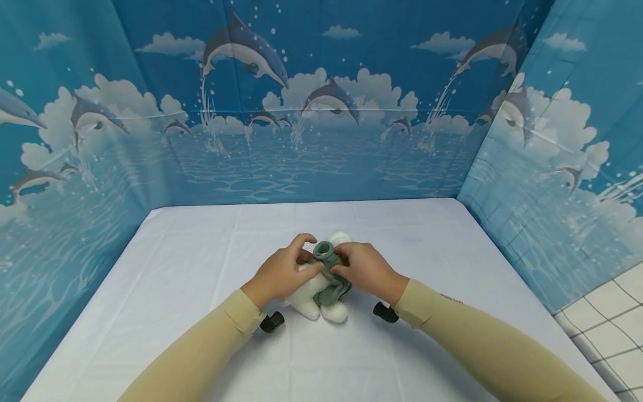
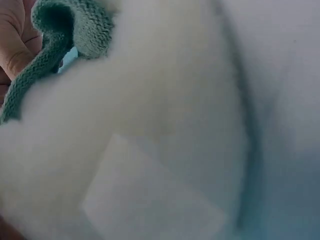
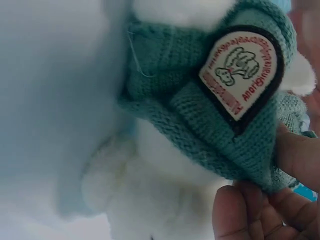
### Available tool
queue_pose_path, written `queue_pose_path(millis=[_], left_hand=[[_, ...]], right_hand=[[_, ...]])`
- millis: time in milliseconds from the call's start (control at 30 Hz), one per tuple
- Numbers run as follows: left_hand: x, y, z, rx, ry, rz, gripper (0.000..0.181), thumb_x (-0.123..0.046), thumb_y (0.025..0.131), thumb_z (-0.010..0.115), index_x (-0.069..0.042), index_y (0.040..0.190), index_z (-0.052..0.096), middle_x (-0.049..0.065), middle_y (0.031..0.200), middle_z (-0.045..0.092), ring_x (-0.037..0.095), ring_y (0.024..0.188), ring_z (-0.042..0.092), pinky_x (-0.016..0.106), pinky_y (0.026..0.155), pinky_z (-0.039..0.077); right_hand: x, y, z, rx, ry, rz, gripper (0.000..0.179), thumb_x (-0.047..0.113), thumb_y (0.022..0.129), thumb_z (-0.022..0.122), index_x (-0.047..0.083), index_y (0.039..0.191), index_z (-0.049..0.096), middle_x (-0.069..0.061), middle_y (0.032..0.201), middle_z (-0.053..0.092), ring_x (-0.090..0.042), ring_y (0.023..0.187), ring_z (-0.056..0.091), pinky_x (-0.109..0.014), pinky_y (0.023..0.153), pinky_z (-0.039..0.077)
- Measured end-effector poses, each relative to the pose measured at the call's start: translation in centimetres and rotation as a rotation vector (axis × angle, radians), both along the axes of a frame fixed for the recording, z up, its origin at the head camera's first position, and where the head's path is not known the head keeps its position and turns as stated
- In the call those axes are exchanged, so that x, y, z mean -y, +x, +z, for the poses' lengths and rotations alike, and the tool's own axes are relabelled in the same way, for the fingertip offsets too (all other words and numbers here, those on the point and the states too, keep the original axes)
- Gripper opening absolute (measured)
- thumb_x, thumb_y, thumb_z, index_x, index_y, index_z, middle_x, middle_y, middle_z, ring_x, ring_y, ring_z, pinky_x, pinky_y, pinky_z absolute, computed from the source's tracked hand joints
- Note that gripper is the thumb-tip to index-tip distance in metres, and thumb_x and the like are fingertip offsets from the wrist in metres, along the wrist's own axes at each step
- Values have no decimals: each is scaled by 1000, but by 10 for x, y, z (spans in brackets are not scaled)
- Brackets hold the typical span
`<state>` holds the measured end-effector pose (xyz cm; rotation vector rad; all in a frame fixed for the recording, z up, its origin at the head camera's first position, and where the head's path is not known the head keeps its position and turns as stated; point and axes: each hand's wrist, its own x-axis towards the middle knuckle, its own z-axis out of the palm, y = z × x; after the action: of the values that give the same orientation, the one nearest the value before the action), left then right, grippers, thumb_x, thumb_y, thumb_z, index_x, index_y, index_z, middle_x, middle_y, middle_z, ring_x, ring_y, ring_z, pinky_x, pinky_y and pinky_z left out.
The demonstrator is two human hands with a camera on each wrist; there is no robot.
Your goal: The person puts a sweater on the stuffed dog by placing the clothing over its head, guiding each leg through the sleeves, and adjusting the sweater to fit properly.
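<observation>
A white plush toy [image 1: 303, 298] sits on the white-covered table, with a small green knit garment [image 1: 334, 290] on its upper part. A round rolled opening of the knit points upward between the hands. My right hand [image 1: 369, 268] pinches the knit near this opening; the right wrist view shows thumb and fingers at the edge of the garment [image 3: 240, 145], below a sewn-on patch [image 3: 242, 75]. My left hand [image 1: 286, 271] is at the other side, thumb tip by the knit and index finger curved above it. Its other fingers are mostly hidden. White fur [image 2: 125, 100] fills the left wrist view.
White cloth covers the table [image 1: 201, 245]. Blue curtains [image 1: 321, 162] printed with dolphins stand along the back and both sides. Black wrist cameras [image 1: 272, 322] hang under both wrists. White tiles [image 1: 610, 318] show beyond the table's right edge.
</observation>
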<state>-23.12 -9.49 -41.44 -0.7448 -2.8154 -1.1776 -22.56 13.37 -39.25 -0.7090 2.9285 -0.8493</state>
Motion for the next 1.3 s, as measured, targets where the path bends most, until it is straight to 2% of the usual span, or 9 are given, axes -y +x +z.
queue_pose_path(millis=[67, 133, 267, 400, 567, 667, 900, 1100, 1300], left_hand=[[-1, -1, 4, -31, 18, 28, 33, -44, 110, 55, -25, 136, 61, -1, 115, 77, 15, 94, 73, 40, 82, 58], [-4, -3, 5, -87, 25, 66, 27, -42, 111, 53, -26, 126, 70, -3, 113, 75, 15, 96, 71, 38, 83, 58], [-9, -4, 12, -151, 23, 82, 19, -35, 107, 64, -24, 114, 78, -5, 118, 70, 14, 102, 70, 34, 86, 59], [-12, -5, 20, -131, -66, 32, 17, -34, 103, 71, -24, 113, 81, -8, 117, 67, 11, 100, 69, 31, 83, 58], [-12, -6, 27, -66, -199, -26, 28, -36, 100, 74, -20, 122, 80, -7, 120, 65, 8, 95, 62, 28, 81, 56], [-13, -6, 29, -45, -249, -42, 32, -37, 98, 77, -18, 125, 79, -5, 122, 65, 7, 93, 60, 28, 81, 54], [-18, -4, 31, -51, -328, -54, 37, -36, 97, 78, -16, 129, 77, -3, 125, 63, 10, 90, 61, 31, 81, 54], [-21, -3, 28, -58, -345, -65, 33, -31, 98, 78, -14, 127, 77, -2, 125, 62, 11, 92, 63, 32, 85, 56], [-22, -1, 23, -79, -285, -65, 23, -26, 100, 75, -13, 119, 78, -2, 119, 63, 10, 90, 63, 32, 84, 56]], right_hand=[[0, 1, -1, -6, -2, 2, 25, 18, 94, 81, 10, 117, 73, 5, 87, 68, -6, 73, 59, -25, 65, 51], [0, 1, -1, -17, 0, 9, 28, 17, 94, 81, 9, 120, 72, 4, 91, 69, -6, 76, 60, -25, 66, 52], [1, 2, -2, -29, 14, 21, 35, 15, 95, 80, 7, 127, 70, 0, 98, 69, -8, 81, 59, -27, 69, 51], [2, 3, -2, -41, 34, 23, 40, 14, 95, 80, 4, 132, 68, -2, 100, 68, -10, 82, 58, -28, 70, 51], [2, 2, -4, -45, 40, 17, 38, 12, 95, 79, 4, 130, 68, -5, 104, 70, -11, 86, 62, -28, 72, 53], [3, 2, -6, -34, 33, 11, 36, 11, 96, 79, 5, 129, 68, -5, 107, 71, -11, 88, 63, -28, 74, 54], [2, 2, -9, -21, 13, 27, 32, 8, 96, 78, 6, 127, 68, -6, 109, 71, -11, 89, 64, -26, 72, 54], [0, 3, -11, -21, -3, 46, 28, 8, 96, 77, 7, 123, 69, -4, 106, 71, -8, 86, 63, -24, 70, 54], [-2, 4, -12, -15, -7, 47, 25, 8, 97, 76, 8, 121, 69, -3, 106, 72, -8, 86, 65, -24, 71, 54]])
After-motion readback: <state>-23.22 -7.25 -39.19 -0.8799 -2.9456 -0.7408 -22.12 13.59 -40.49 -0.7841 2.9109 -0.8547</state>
